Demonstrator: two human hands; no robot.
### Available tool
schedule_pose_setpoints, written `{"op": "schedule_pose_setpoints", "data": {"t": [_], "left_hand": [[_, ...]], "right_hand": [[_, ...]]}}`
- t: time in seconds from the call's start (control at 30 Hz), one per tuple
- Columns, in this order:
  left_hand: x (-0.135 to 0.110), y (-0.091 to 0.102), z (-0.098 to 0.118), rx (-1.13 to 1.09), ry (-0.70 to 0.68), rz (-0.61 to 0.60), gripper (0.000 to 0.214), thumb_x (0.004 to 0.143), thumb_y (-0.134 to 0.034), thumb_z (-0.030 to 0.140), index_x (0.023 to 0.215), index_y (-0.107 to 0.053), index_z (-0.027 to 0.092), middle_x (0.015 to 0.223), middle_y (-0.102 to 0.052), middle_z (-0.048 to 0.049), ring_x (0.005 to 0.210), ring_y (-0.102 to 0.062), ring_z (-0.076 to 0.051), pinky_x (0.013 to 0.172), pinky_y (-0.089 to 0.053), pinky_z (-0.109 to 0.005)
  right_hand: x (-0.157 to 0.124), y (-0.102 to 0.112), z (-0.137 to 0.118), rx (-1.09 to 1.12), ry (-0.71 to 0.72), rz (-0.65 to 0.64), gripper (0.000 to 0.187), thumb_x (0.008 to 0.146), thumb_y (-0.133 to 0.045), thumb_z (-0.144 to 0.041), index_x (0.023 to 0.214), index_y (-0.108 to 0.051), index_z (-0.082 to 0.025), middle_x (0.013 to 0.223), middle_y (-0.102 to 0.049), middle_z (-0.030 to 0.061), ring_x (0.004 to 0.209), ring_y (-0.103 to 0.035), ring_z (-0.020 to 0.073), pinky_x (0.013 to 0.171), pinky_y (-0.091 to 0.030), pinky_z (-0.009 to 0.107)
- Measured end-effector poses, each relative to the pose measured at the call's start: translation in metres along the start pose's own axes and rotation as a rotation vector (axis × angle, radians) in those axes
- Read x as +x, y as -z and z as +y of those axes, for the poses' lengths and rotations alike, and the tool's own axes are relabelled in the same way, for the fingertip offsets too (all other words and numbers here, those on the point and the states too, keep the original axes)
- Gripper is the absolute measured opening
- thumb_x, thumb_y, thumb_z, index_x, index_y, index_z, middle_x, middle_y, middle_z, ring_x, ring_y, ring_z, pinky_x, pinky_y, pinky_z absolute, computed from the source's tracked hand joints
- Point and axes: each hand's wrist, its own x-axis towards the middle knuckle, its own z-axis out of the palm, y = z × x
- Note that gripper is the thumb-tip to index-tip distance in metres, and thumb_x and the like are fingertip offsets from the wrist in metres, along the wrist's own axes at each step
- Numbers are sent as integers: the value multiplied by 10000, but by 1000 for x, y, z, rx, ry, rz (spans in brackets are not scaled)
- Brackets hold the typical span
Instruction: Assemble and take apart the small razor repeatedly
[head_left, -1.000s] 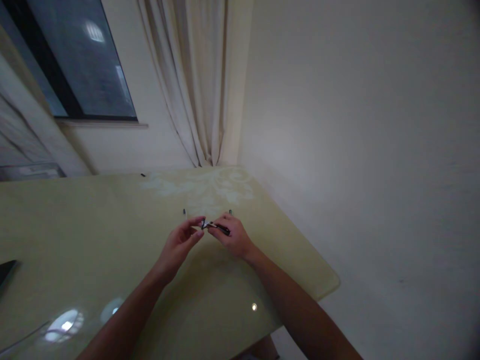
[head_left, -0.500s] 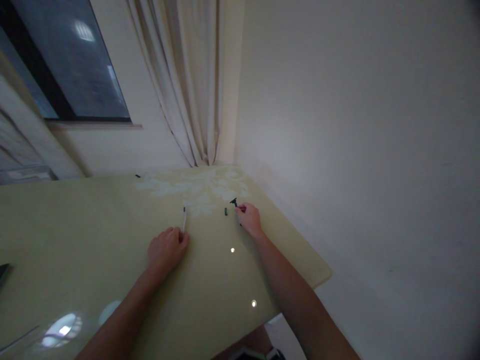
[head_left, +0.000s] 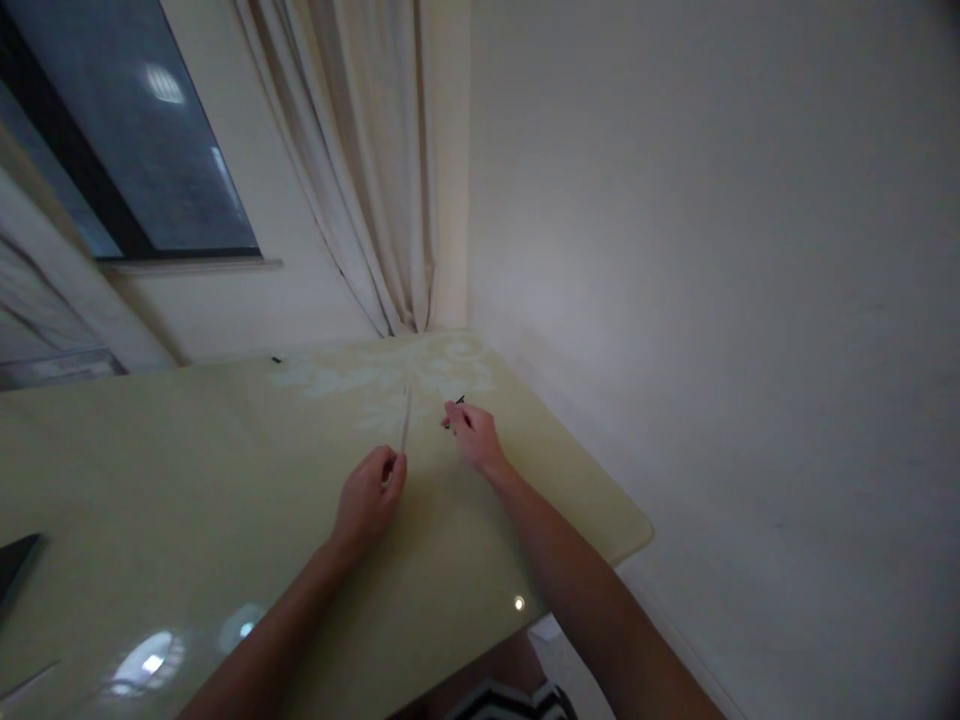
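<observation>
Person's left hand (head_left: 371, 497) was closed in a grasp around the lower end of a slender, straight, whitish stick (head_left: 406, 420); the exposed length ran out past the thumb toward 12 o'clock, leaning slightly to 1, over the pale yellow-green glossy tabletop (head_left: 465, 560). Right hand (head_left: 474, 432) sat at 2 o'clock from the left, well apart, fingers bent; could not tell whether it gripped anything. At its 11 o'clock, a thin black angular piece (head_left: 460, 400) poked out, mostly hidden by the hand. At its 9 o'clock, a tiny dark bit (head_left: 447, 427) showed right by the fingertips, too small to identify. From the left hand: small black sliver (head_left: 276, 359) between 10 and 11, near the table's far edge; flat black wedge-shaped object (head_left: 19, 565) at 9, cut by frame; cream hanging curtain (head_left: 375, 180) at 12; dark-framed window (head_left: 150, 130) at 11; black-and-white zigzag fabric (head_left: 517, 702) between 4 and 5, below the table edge.
</observation>
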Motion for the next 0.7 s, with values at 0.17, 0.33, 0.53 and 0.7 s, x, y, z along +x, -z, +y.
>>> {"op": "schedule_pose_setpoints", "data": {"t": [0.17, 0.33, 0.53, 0.7], "left_hand": [[-6, -13, 23, 3, -219, -42, 326, 1032, -403, 390, 750, -461, 237, 730, -551, -4, 696, -544, -180, 670, -396, -298], [7, -17, 13, 160, -236, -169, 340, 1044, -356, 331, 817, -581, 214, 823, -627, -63, 816, -601, -216, 789, -452, -341], [61, -47, 9, 227, 39, -320, 525, 933, -595, 391, 1425, -551, 215, 1413, -593, -149, 1307, -541, -306, 1050, -426, -434], [94, -69, 18, 220, 174, -275, 421, 936, -584, 452, 1317, -670, 294, 1460, -570, -147, 1304, -533, -401, 1017, -420, -578]], "right_hand": [[-12, -20, -20, 200, 91, -229, 502, 972, -529, -619, 768, -653, -177, 631, -513, -26, 604, -467, 127, 582, -336, 252], [-1, -16, -10, 427, -76, -53, 555, 955, -447, -707, 701, -503, -217, 597, -475, -33, 538, -430, 119, 521, -342, 244], [14, 3, 5, 649, -287, 127, 581, 867, -507, -786, 683, -448, -238, 518, -368, -78, 409, -304, 90, 393, -220, 233], [12, 2, 6, 682, -333, 120, 613, 837, -516, -824, 672, -440, -239, 482, -357, -93, 368, -296, 77, 367, -211, 224]]}}
